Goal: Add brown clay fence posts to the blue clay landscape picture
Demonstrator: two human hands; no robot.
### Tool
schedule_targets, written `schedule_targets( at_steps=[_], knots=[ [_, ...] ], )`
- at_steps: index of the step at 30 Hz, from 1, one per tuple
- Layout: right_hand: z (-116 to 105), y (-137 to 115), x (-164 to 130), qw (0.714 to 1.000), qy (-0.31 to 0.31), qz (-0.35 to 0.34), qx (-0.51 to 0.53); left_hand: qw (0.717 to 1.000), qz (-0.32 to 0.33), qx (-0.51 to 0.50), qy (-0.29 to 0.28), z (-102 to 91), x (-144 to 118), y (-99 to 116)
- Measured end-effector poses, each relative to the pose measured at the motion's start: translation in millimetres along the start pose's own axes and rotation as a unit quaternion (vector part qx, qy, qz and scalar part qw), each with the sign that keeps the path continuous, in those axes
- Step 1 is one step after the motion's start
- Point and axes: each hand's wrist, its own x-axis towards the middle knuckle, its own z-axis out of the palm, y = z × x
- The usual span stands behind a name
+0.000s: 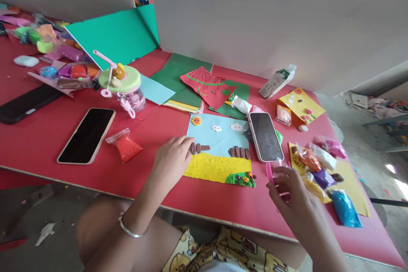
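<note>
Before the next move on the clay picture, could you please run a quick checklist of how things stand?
1. Left hand on the brown clay pieces at the card's left edge: ok.
2. Right hand holds the pink tool: ok.
3. Card lies flat on the table: ok.
4. Phone overlaps the card's right edge: not ok.
5. Clay bags beside the right hand: ok.
6. Brown pieces stuck down: cannot tell.

We see a red table (38, 140) under a light-blue card (223, 136) with a yellow clay strip (213, 168) and brown clay pieces (239, 152). Our right hand (287, 187) pinches a pink tool (269, 172). A red paper watermelon (204, 78) carries black dots and a green rim.
</note>
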Motion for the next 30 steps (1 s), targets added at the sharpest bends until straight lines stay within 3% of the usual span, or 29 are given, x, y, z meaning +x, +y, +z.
schedule_targets(
  at_steps=[4, 8, 13, 18, 25, 30],
  knots=[
    [-1.4, -29.9, 6.4, 0.99, -0.015, -0.031, 0.133, 1.0, 0.01, 0.006, -0.001, 1.5, 1.4, -2.9],
    [12.5, -56.6, 19.6, 0.956, 0.023, -0.075, 0.284, 0.997, 0.069, 0.03, -0.002, 8.4, 3.1, -2.6],
    [37.0, -79.1, 36.3, 0.924, -0.029, -0.116, 0.364, 0.997, 0.065, 0.034, -0.028, 12.0, 3.7, -1.5],
    [59.9, -93.4, 50.1, 0.921, -0.032, -0.151, 0.359, 0.998, 0.054, 0.008, -0.005, 9.7, 1.1, -9.8],
    [80.4, -105.5, 56.5, 0.954, 0.129, -0.191, 0.192, 0.999, 0.039, 0.01, -0.025, 5.9, 0.5, -14.4],
    [89.2, -105.8, 57.1, 0.961, 0.099, -0.209, 0.154, 0.998, 0.034, 0.017, -0.046, 9.3, 1.6, -11.1]
  ],
)
